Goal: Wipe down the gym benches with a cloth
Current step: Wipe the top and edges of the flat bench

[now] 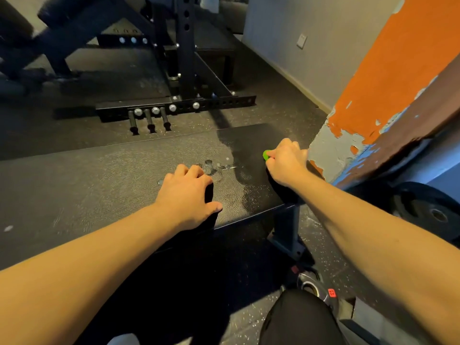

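Your left hand (185, 192) curls onto the black cloth (210, 195) at the bench's (99, 185) near edge, right hand (286, 163) pinching a green thing (266, 154) at its right end; sweep overlapping strokes through the wet patch (239, 180).

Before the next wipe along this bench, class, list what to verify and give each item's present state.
1. Left hand holds the black cloth on the bench pad: ok.
2. Pad wetted: ok, wet patch near its right end.
3. Right hand off the pad: not ok; it grips a green-tipped item there.
4. What that item is: cannot tell.
5. Left part of pad wiped: cannot tell.
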`<state>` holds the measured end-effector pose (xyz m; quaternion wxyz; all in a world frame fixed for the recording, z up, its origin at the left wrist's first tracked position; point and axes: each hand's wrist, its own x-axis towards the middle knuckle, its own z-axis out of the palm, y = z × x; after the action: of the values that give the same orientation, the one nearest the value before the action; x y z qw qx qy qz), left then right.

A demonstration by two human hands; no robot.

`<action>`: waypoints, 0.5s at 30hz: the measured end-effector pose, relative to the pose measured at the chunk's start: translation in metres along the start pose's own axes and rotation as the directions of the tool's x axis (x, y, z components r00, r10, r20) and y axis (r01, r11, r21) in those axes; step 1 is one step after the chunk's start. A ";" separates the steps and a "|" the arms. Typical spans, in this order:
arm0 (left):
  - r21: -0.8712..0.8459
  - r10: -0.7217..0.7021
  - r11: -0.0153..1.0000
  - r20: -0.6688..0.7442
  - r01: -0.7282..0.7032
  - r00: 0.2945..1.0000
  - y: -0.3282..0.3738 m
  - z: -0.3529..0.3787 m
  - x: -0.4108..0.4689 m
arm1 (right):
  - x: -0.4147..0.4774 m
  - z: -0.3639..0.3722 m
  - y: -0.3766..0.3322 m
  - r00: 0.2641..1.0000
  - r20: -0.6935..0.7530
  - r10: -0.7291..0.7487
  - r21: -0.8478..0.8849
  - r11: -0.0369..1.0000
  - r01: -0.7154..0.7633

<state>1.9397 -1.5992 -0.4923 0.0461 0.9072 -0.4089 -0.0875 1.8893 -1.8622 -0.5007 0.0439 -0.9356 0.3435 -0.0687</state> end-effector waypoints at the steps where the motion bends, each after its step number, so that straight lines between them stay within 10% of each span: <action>1: -0.003 0.000 1.000 0.004 0.000 1.000 0.000 0.000 0.000 | -0.007 0.002 -0.007 0.995 0.022 -0.096 -0.016 0.995 0.097; 4: -0.014 -0.002 1.000 0.004 0.002 1.000 0.000 0.000 0.000 | -0.026 0.001 -0.013 0.950 0.088 -0.301 0.015 0.954 0.301; 9: 0.003 0.002 1.000 0.001 -0.002 1.000 0.000 0.000 0.000 | -0.001 -0.006 -0.010 1.000 -0.004 0.030 0.042 0.999 -0.030; 15: 0.014 0.001 1.000 0.011 -0.001 1.000 0.001 -0.002 0.001 | -0.021 0.006 -0.040 0.924 0.116 -0.363 0.095 0.930 0.354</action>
<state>1.9403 -1.6007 -0.4903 0.0377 0.9069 -0.4100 -0.0895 1.8995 -1.8179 -0.5031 0.0869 -0.9829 0.1602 -0.0260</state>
